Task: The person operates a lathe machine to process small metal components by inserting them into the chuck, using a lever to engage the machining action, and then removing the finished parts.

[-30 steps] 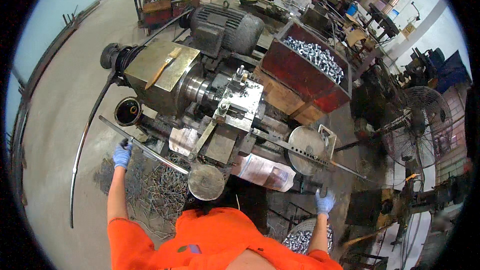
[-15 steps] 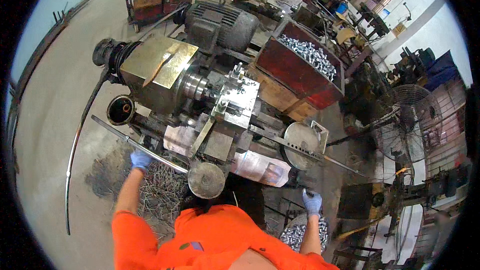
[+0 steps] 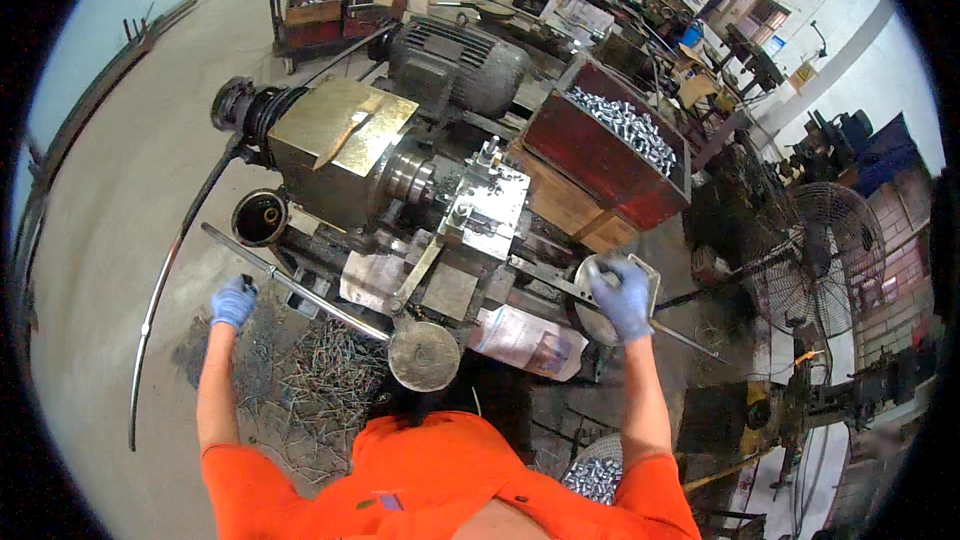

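Observation:
My left hand [image 3: 233, 304], in a blue glove, is raised over the floor left of a long metal lever [image 3: 300, 285]. Its fingers are curled, with something dark at the fingertips that I cannot make out. My right hand [image 3: 624, 300], also gloved in blue, hovers in front of a round metal plate [image 3: 590, 315] on the lathe's right side. The fingers are bent together and somewhat blurred; what they hold is too small to tell. Between the hands stands the lathe, with a chuck [image 3: 408, 177] and a tool slide [image 3: 488, 208].
A dark red bin [image 3: 590, 145] of small shiny metal parts stands behind the slide. A basket [image 3: 594, 478] of similar parts is low at my right. Metal shavings [image 3: 325, 370] heap up on the floor at left. A caged fan [image 3: 820, 250] stands at right.
My right hand has risen from beside the basket of metal parts to the round plate. My left hand has moved left and slightly up, away from the lever. The view has shifted slightly.

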Motion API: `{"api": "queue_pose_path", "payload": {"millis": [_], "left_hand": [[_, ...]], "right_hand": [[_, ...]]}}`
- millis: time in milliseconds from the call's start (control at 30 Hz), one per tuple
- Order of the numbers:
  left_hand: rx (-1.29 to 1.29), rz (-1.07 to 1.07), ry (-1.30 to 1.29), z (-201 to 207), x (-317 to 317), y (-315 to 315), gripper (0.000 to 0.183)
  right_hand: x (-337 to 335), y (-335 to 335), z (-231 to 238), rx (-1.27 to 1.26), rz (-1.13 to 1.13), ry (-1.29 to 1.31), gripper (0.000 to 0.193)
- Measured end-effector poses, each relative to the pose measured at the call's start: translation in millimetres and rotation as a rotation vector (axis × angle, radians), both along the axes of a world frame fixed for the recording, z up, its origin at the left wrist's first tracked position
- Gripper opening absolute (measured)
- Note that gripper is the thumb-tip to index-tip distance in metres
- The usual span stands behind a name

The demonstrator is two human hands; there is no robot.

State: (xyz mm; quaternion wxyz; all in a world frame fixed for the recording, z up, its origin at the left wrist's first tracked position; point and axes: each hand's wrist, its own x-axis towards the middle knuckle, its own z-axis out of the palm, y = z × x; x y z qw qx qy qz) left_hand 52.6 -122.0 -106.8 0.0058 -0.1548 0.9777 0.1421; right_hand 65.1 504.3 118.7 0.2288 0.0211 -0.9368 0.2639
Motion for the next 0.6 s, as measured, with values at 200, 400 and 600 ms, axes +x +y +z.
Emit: {"api": "queue_pose_path", "payload": {"millis": [200, 400, 600], "left_hand": [[-0.054, 0.138, 0.491, 135.8, 42.5, -62.8, 0.031], [-0.169, 0.477, 0.139, 84.0, 118.2, -160.7, 0.051], [-0.17, 0.519, 0.262, 99.3, 100.9, -121.1, 0.065]], "right_hand": [[-79.6, -112.1, 26.4, 0.151, 0.36, 0.015, 0.029], [-120.5, -187.5, 15.7, 0.34, 0.52, -0.09, 0.039], [-134.5, -217.5, 3.0, 0.663, 0.284, -0.262, 0.054]]}}
